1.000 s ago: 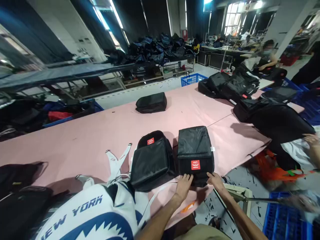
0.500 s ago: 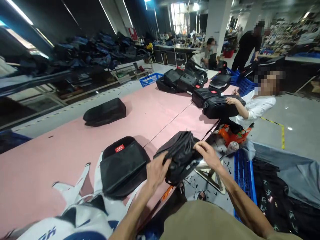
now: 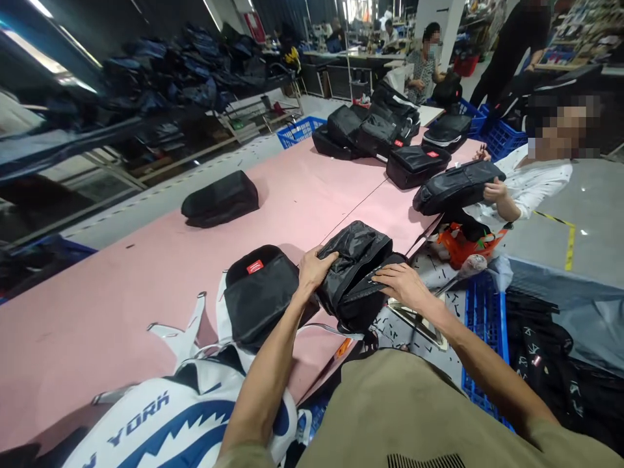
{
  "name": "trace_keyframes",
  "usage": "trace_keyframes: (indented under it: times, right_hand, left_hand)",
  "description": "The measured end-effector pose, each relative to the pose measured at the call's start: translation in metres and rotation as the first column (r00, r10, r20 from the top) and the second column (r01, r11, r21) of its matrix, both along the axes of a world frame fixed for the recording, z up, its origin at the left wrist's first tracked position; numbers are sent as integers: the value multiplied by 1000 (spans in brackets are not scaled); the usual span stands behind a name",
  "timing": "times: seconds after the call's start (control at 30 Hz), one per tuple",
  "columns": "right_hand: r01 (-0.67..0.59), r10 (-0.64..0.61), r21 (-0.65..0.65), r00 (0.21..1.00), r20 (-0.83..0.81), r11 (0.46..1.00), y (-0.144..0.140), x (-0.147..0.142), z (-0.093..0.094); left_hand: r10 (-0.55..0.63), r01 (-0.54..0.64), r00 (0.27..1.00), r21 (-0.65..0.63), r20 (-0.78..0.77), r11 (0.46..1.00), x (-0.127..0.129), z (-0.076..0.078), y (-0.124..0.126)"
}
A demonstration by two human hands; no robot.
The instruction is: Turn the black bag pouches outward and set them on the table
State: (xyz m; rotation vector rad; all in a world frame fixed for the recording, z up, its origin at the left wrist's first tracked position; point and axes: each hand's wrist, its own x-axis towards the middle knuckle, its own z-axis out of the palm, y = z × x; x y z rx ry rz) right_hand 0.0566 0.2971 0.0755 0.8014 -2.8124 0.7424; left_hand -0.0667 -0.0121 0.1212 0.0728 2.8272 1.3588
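Note:
A black backpack (image 3: 355,250) sits at the table edge in front of me, a long opening gaping across its upper face. My left hand (image 3: 314,270) grips its left side, thumb on top of the fabric. On the other side, my right hand (image 3: 400,285) holds the edge of the opening, its fingers over the dark panel; the fingertips are partly hidden. Just left of my left hand lies another black backpack (image 3: 263,302) with a red label (image 3: 254,266) and white straps. Nearer to me is a white bag (image 3: 141,422) with blue print and lettering.
The pink table (image 3: 160,273) carries a lone black bag (image 3: 220,200) and several more black bags (image 3: 380,133) at its far end. A seated co-worker (image 3: 541,175) at the right handles a black bag (image 3: 461,185). A blue crate (image 3: 485,325) stands beside my right arm.
The backpack between my hands has turned and its opening now gapes. My right hand has moved from its far corner onto the opening's edge. My view has tilted down, showing more of the white bag.

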Motion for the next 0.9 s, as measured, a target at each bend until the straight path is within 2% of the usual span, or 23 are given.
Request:
trace_keyframes:
  times: [0.1,0.2,0.27,0.3,0.33,0.4,0.5,0.53,0.57,0.63,0.7,0.77,0.83,0.9]
  right_hand:
    - [-67,77,-80,988,134,995,31,22,-48]
    - [7,41,-131,934,356,991,66,54,-105]
    - [88,-21,-140,906,423,986,75,66,-128]
    - [110,-38,-138,897,441,984,75,68,-130]
    - [110,-36,-136,887,460,985,71,68,-126]
    - [69,17,-141,847,532,988,59,63,-99]
    - [25,143,-251,767,626,968,40,49,-33]
    - [20,167,-290,779,605,957,33,45,-11]
    - [28,150,-305,826,543,952,27,40,8]
    - [91,-16,-232,952,306,969,15,29,34]
    - [199,-200,-76,980,-6,977,3,19,42]
    - [263,-243,63,945,-220,963,-8,13,37]
    - [291,-239,126,917,-318,949,-14,11,26]
    - [352,-288,117,882,-372,929,-14,14,15]
  left_hand:
    - [88,-87,996,15,-19,996,-20,-13,-29]
    - [246,-247,969,32,36,969,-34,-33,-61]
    - [270,-278,959,100,88,955,-34,-43,-73]
    - [265,-278,959,149,104,949,-32,-46,-75]
    - [253,-271,961,193,111,943,-30,-46,-74]
    - [203,-224,973,244,108,944,-26,-39,-65]
    - [26,-50,995,252,100,966,-24,-19,-41]
    - [-51,23,993,257,106,966,-25,-11,-30]
    - [-128,95,985,262,113,960,-25,-5,-19]
    - [-267,227,956,273,121,935,-26,5,4]
    - [-377,329,918,296,121,897,-28,11,26]
    - [-477,406,867,351,142,844,-29,14,45]
    - [-579,472,797,421,171,775,-31,15,61]
    - [-669,537,718,461,190,707,-32,14,75]
